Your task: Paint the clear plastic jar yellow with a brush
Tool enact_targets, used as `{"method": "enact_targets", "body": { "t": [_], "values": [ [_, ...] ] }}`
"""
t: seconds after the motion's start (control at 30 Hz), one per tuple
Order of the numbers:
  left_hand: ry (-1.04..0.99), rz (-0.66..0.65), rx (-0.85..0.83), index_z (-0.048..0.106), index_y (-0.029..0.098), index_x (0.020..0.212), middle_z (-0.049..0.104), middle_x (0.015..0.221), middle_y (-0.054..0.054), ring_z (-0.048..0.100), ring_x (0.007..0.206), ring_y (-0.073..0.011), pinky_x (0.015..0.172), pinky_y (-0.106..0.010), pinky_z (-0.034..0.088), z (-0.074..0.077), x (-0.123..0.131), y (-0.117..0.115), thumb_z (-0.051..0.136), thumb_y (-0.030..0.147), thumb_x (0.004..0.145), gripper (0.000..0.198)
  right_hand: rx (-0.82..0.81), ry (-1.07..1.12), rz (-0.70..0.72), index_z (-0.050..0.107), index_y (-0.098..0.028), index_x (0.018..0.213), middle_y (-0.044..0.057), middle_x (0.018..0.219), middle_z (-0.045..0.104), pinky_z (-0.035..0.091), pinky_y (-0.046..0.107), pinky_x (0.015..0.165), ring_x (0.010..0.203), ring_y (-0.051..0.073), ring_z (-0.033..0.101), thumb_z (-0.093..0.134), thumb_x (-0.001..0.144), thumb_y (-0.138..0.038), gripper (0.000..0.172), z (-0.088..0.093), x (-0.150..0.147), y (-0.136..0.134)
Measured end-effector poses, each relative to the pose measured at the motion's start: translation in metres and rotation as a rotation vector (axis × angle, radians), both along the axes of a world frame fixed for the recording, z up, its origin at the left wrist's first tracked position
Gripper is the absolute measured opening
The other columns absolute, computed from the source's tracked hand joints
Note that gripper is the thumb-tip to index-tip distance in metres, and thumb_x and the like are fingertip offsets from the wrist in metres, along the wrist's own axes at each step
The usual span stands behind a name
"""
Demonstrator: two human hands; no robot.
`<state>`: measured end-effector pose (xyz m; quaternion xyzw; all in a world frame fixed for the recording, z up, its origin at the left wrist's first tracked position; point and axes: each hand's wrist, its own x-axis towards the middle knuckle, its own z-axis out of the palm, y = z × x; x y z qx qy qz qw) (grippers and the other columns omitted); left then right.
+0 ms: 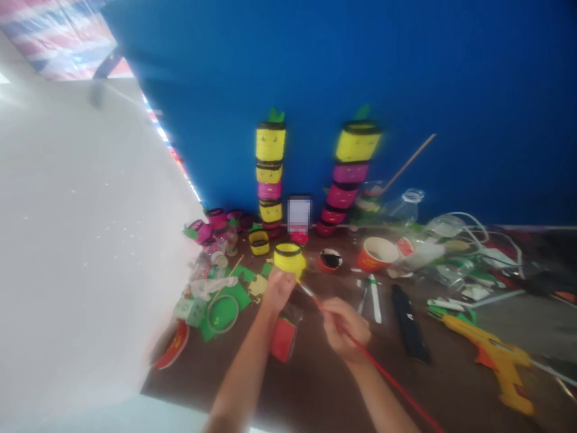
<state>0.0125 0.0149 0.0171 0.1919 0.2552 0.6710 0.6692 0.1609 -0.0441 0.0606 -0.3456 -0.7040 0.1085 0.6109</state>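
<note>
At the left end of the brown tabletop [315, 385], a red bowl [179, 344] lies tipped near the edge. Next come some little pink cups [216, 219] with dark rims, and in front of them a jumble of clear plastic. Closer in is some green paper [242, 293], with a round ring [223, 296] on top of it. Then there is a small yellow pot [259, 243] with a black rim, just beside a tall stack [270, 174] of yellow and pink pots by the blue wall [315, 66].

In the middle, the left hand [278, 290] is closed on the low front part of a bright yellow cup [288, 257]. The cup's mouth points up, but I can't tell if its bottom touches the tabletop. A red packet [283, 340] lies near the left wrist.

The right hand [346, 328] is closed around a long red paintbrush [392, 385]. Its tip is right by the yellow cup, but it's too blurry to see if they touch. Behind the right hand sits a little dish [331, 260] with black stuff inside, and farther back a second stack [347, 174] leans to the right.

Past that are a red and white paper cup [377, 255], a flat black thing [409, 325], a clear bottle [408, 207] and a yellow glue gun [500, 355].
</note>
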Motion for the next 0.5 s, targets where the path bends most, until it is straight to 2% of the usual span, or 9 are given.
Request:
{"method": "enact_targets", "body": {
  "t": [0.27,0.5],
  "values": [
    [-0.019,-0.011,-0.015,0.061,0.019,0.096,0.065,0.092,-0.005,0.058,0.092,-0.0192,0.091,-0.037,0.039,-0.0010,-0.0002,-0.0004,0.066,0.033,0.063,0.036,0.013,0.011,-0.045,0.057,-0.019,0.079,0.004,0.068,0.062,0.052,0.025,0.053,0.061,0.015,0.062,0.053,0.073,-0.006,0.015,0.0018,0.0019,-0.0002],
    [-0.027,-0.018,-0.049,0.060,0.021,0.085,0.064,0.089,-0.006,0.056,0.097,-0.0213,0.093,-0.038,0.038,-0.0010,-0.0004,-0.0015,0.063,0.035,0.068,0.023,0.028,0.019,-0.044,0.058,-0.019,0.079,0.004,0.068,0.062,0.052,0.026,0.052,0.061,0.015,0.062,0.053,0.074,-0.006,0.015,0.0014,0.0022,-0.0007]
  ]
}}
